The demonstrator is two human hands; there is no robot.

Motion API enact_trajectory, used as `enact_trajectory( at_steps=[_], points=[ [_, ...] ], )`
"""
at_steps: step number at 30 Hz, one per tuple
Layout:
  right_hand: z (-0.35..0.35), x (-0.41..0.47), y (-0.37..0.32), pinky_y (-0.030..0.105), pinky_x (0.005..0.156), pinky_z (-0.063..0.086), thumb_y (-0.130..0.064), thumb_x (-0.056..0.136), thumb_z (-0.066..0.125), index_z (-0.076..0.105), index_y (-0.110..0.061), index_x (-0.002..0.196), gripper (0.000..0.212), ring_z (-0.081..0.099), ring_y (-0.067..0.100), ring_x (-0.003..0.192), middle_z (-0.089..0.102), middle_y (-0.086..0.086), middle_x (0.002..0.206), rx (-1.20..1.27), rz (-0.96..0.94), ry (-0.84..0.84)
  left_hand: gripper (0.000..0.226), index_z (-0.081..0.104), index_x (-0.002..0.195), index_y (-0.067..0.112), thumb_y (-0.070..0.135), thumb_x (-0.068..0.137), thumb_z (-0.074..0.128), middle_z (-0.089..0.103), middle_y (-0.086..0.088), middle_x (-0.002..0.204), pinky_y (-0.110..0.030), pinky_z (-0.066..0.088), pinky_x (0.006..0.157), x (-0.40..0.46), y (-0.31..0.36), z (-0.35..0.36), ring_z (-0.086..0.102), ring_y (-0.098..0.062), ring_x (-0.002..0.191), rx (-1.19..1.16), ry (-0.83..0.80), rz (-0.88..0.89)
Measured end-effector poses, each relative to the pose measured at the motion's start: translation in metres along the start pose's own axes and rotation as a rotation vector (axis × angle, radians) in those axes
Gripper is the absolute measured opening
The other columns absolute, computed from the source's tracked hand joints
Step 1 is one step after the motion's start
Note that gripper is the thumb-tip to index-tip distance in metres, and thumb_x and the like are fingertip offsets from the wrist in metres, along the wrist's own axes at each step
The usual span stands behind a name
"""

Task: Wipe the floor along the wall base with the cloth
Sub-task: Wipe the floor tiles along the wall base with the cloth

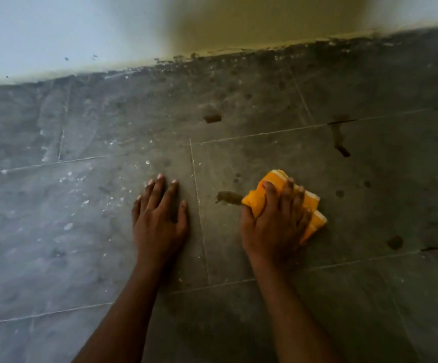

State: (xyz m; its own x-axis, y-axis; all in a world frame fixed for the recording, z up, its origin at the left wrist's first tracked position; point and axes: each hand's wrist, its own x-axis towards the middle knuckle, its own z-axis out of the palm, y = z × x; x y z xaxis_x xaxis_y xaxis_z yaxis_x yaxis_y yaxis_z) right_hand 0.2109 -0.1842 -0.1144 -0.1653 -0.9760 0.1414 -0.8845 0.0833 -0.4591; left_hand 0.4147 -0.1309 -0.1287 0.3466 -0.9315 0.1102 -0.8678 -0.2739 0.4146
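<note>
A folded yellow cloth with white stripes [258, 196] lies on the grey tiled floor [265, 153]. My right hand [275, 221] grips it from above, fingers curled over the bundle and pressing it down. A dark wet smear [228, 197] sits just left of the cloth. My left hand [160, 216] rests flat on the floor with straight fingers, a hand's width left of the cloth. The wall base [212, 55] runs across the top of the view, well beyond both hands, with a dark dirty band along it.
A pale wall [81, 30] rises above the base line. Dark spots and stains [212, 118] dot the tiles between my hands and the wall. White specks and streaks [68, 179] cover the tiles on the left. Light grout lines cross the floor.
</note>
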Motion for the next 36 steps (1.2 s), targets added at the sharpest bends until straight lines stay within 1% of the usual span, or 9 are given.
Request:
enact_trajectory(
  at_steps=[6,10,15,18,22,25,29,33,36],
  points=[
    [0.014,-0.019,-0.040,0.065,0.124,0.003,-0.085,0.085,0.037,0.044,-0.042,0.152,0.080,0.010,0.034,0.159,0.024,0.000,0.171,-0.126,-0.269,-0.185,0.055,0.050,0.153,0.026,0.044,0.101,0.045,0.036,-0.001,0.167,-0.044,0.019,0.126,0.004,-0.001,0.002,0.028,-0.019,0.157,-0.015,0.093,-0.094],
    [0.004,-0.047,-0.006,0.068,0.121,0.014,-0.070,0.098,0.034,0.034,-0.048,0.156,0.062,0.006,0.037,0.159,0.015,-0.003,0.173,-0.224,-0.269,-0.189,0.053,0.050,0.152,0.025,0.042,0.102,0.048,0.037,-0.001,0.167,-0.046,0.022,0.126,0.005,0.000,-0.001,0.028,-0.018,0.157,-0.006,0.083,-0.104],
    [0.037,-0.002,-0.031,0.065,0.122,0.014,-0.068,0.094,0.043,0.035,-0.037,0.159,0.072,0.012,0.045,0.157,0.023,0.008,0.171,-0.156,0.045,-0.024,0.052,0.051,0.152,0.025,0.038,0.102,0.051,0.038,-0.003,0.166,-0.048,0.024,0.125,0.006,-0.003,0.007,0.030,-0.021,0.157,0.047,0.126,-0.069],
    [0.049,0.002,-0.060,0.061,0.123,0.016,-0.063,0.093,0.047,0.042,-0.039,0.154,0.066,0.012,0.040,0.158,0.027,0.003,0.170,-0.135,-0.079,-0.089,0.051,0.053,0.151,0.024,0.038,0.102,0.050,0.040,-0.004,0.165,-0.049,0.028,0.124,0.008,-0.006,0.012,0.034,-0.021,0.155,0.077,0.140,-0.067],
    [0.014,-0.049,-0.024,0.062,0.122,0.019,-0.055,0.092,0.050,0.039,-0.042,0.156,0.066,0.014,0.037,0.158,0.024,0.000,0.171,-0.193,-0.263,-0.160,0.051,0.055,0.149,0.023,0.040,0.101,0.050,0.042,-0.003,0.164,-0.051,0.031,0.122,0.010,-0.005,0.004,0.034,-0.021,0.155,0.003,0.125,-0.055],
    [0.001,-0.044,0.010,0.065,0.121,0.015,-0.058,0.092,0.044,0.040,-0.042,0.155,0.066,0.016,0.043,0.157,0.026,0.006,0.170,-0.253,-0.084,-0.115,0.052,0.053,0.150,0.024,0.041,0.100,0.052,0.041,-0.003,0.164,-0.052,0.029,0.123,0.009,-0.003,-0.002,0.032,-0.023,0.155,-0.028,0.093,-0.056],
    [0.034,0.025,-0.032,0.072,0.120,0.005,-0.071,0.087,0.047,0.041,-0.045,0.154,0.072,0.004,0.047,0.157,0.018,0.006,0.172,-0.139,0.225,-0.038,0.049,0.059,0.145,0.023,0.039,0.099,0.055,0.047,-0.003,0.161,-0.050,0.031,0.120,0.011,-0.003,0.001,0.038,-0.025,0.152,-0.068,0.112,-0.082],
    [0.042,-0.011,-0.057,0.071,0.120,0.009,-0.076,0.081,0.050,0.042,-0.048,0.151,0.076,0.007,0.044,0.158,0.022,0.003,0.171,-0.173,-0.099,-0.100,0.049,0.061,0.142,0.017,0.037,0.097,0.057,0.057,-0.006,0.151,-0.054,0.045,0.109,0.044,-0.016,-0.007,0.051,-0.030,0.138,-0.109,0.112,-0.022],
    [0.012,-0.072,-0.018,0.074,0.118,0.011,-0.074,0.082,0.048,0.041,-0.051,0.152,0.074,0.011,0.043,0.157,0.022,0.002,0.172,-0.241,-0.083,-0.137,0.059,0.043,0.157,0.025,0.046,0.102,0.049,0.037,-0.004,0.167,-0.054,0.032,0.122,0.085,-0.017,-0.012,0.031,-0.028,0.154,-0.064,-0.018,0.013]
  ],
)
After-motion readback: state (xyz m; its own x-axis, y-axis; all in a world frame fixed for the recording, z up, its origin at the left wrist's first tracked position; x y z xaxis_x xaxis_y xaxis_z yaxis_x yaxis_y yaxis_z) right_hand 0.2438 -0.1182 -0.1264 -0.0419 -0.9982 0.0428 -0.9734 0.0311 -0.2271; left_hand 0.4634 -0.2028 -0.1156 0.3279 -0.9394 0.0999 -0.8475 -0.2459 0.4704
